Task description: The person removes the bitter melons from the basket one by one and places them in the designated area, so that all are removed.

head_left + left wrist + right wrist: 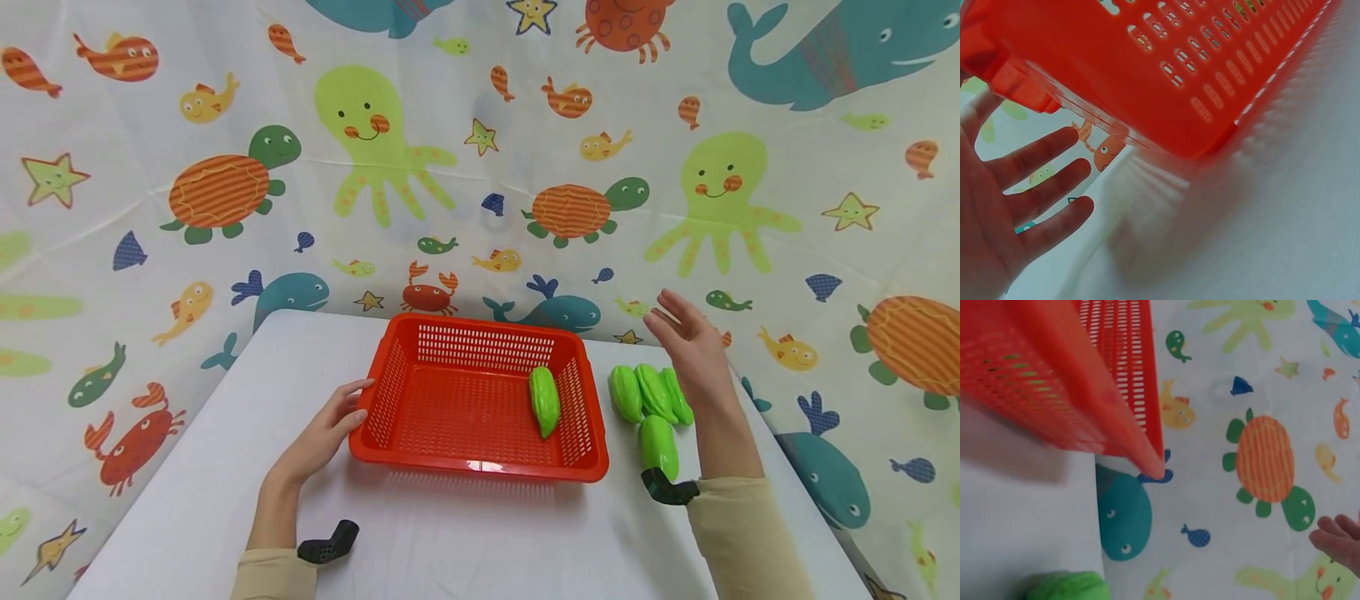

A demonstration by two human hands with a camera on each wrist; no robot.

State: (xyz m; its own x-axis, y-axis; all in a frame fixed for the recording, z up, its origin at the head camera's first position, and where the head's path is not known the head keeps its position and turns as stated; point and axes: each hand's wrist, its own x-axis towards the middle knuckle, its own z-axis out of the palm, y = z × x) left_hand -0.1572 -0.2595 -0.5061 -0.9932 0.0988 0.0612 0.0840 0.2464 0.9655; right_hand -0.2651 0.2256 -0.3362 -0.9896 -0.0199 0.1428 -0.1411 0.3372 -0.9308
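Observation:
A red plastic basket (468,468) with slotted walls stands in the middle of the white table. My left hand (328,433) is at its left rim, fingertips right at the edge; in the left wrist view, three fingers (1054,225) are spread and straight beside the basket wall. Inside the basket, near its right wall, lies one ridged green toy fruit (544,402). My right hand (696,350) is raised over the table's right side with loosely extended fingers and nothing in it. Below and beside it lie several more green toy fruits (658,446).
A white table (450,550) runs under everything. Behind and around it hangs a cloth (480,175) printed with sea animals. A black wrist mount (330,543) sticks out from the left sleeve, another (670,488) from the right sleeve, overlapping the nearest green fruit in the head view.

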